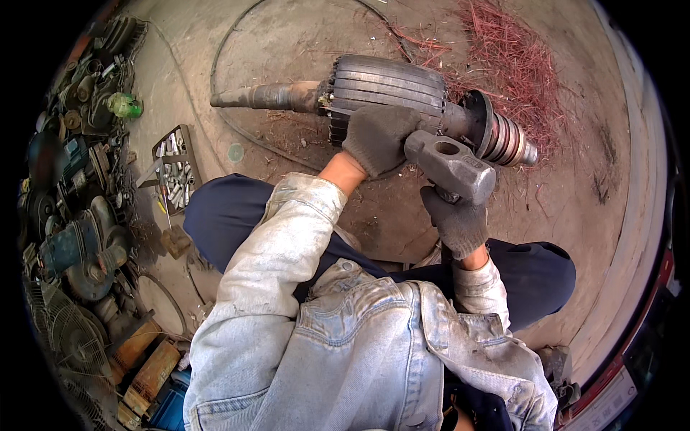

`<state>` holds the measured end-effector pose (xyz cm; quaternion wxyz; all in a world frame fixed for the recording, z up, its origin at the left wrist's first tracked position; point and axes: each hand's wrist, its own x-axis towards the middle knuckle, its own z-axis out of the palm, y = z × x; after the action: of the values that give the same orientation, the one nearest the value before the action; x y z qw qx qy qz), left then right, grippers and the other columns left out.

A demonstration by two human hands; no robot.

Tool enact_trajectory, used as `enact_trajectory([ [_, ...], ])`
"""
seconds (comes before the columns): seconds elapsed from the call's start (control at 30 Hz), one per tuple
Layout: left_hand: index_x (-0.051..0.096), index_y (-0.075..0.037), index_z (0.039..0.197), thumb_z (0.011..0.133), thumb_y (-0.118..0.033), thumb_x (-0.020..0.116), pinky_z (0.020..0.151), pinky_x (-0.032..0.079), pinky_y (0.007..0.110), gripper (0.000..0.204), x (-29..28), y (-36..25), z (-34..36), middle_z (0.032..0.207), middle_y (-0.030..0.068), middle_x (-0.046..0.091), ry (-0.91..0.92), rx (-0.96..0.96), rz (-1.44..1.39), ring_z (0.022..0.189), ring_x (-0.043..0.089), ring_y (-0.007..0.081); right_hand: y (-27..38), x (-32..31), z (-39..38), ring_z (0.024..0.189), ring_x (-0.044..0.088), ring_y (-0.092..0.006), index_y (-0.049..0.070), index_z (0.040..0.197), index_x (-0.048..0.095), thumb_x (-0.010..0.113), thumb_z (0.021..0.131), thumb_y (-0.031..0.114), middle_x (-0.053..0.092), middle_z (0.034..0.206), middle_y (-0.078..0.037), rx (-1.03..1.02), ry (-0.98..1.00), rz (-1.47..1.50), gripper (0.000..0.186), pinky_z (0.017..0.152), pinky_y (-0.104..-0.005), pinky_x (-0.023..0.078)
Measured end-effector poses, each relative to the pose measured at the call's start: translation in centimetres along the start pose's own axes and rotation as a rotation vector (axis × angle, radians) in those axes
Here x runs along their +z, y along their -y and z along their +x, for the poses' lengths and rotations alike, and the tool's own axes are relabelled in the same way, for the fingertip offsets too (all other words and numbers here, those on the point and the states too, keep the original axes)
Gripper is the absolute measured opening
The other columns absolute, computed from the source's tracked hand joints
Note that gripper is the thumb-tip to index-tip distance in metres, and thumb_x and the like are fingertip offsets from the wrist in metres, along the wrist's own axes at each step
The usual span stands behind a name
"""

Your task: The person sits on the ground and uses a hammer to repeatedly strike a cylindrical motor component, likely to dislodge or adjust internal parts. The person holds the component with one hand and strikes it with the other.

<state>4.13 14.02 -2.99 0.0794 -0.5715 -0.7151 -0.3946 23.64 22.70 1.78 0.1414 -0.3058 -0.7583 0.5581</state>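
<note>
A motor rotor point(388, 77) lies across the floor in front of me. Its bare shaft point(269, 96) points left, and its banded slip rings point(507, 138) sit at the right end. My gloved left hand point(384, 136) is closed against the near side of the rotor's slotted body; what its fingers grip is hidden. In my gloved right hand point(458, 224), the handle of a heavy sledgehammer is gripped just below the head. The steel hammer head point(454, 167) is raised close to the left hand and covers part of the rotor's near side.
Red wire scraps point(510, 65) are heaped at the far right. A black cable point(214, 68) loops behind the rotor. An open metal tray point(176, 161) of small tools stands left, near a green bottle point(125, 105). Old motor parts point(86, 251) crowd the left side.
</note>
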Motion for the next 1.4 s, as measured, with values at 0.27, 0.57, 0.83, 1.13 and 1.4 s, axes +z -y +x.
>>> enact_trajectory([
  [0.27, 0.074, -0.016, 0.093, 0.082, -0.03, 0.077, 0.062, 0.054, 0.042, 0.018, 0.0, -1.6, 0.8, 0.083, 0.0087, 0.072, -0.092, -0.014, -0.043, 0.074, 0.07, 0.0326, -0.1, -1.8, -0.9, 0.055, 0.058, -0.0101, 0.002, 0.102, 0.068, 0.075, 0.086, 0.001, 0.064, 0.072, -0.002, 0.057, 0.043, 0.073, 0.018, 0.048, -0.0264, 0.043],
  [0.57, 0.073, -0.013, 0.1, 0.074, -0.029, 0.088, 0.064, 0.055, 0.04, 0.034, -0.3, 0.3, -0.4, 0.081, 0.0092, 0.072, -0.039, -0.004, 0.016, 0.071, 0.071, 0.0315, 0.9, -0.8, -1.1, 0.053, 0.054, -0.01, 0.002, 0.102, 0.066, 0.072, 0.087, 0.002, 0.06, 0.071, -0.001, 0.259, -0.02, 0.216, 0.016, 0.048, -0.0262, 0.04],
  [0.83, 0.069, -0.013, 0.1, 0.077, -0.027, 0.086, 0.062, 0.054, 0.04, 0.032, 0.8, 1.9, 0.4, 0.079, 0.0088, 0.069, -0.051, 0.003, 0.053, 0.069, 0.069, 0.0311, 0.5, -0.4, -0.3, 0.055, 0.056, -0.0087, 0.003, 0.1, 0.067, 0.072, 0.087, 0.002, 0.061, 0.071, -0.001, 0.156, -0.062, 0.157, 0.013, 0.047, -0.0266, 0.043],
  [1.13, 0.07, -0.013, 0.097, 0.079, -0.029, 0.085, 0.063, 0.055, 0.04, 0.028, 1.0, 2.1, -0.5, 0.081, 0.009, 0.07, -0.079, -0.05, 0.042, 0.07, 0.07, 0.032, 2.0, -0.8, 0.0, 0.052, 0.055, -0.0108, 0.003, 0.102, 0.066, 0.072, 0.086, 0.001, 0.061, 0.071, -0.002, 0.266, -0.085, 0.432, 0.017, 0.046, -0.0258, 0.041],
  [1.4, 0.072, -0.014, 0.098, 0.083, -0.027, 0.08, 0.063, 0.055, 0.04, 0.021, -0.5, 0.9, 0.8, 0.084, 0.0102, 0.072, -0.047, -0.061, 0.062, 0.071, 0.071, 0.032, 3.0, -0.2, -0.1, 0.051, 0.054, -0.0099, 0.004, 0.094, 0.067, 0.073, 0.086, 0.003, 0.061, 0.069, -0.001, 0.233, -0.052, 0.343, 0.01, 0.047, -0.026, 0.041],
])
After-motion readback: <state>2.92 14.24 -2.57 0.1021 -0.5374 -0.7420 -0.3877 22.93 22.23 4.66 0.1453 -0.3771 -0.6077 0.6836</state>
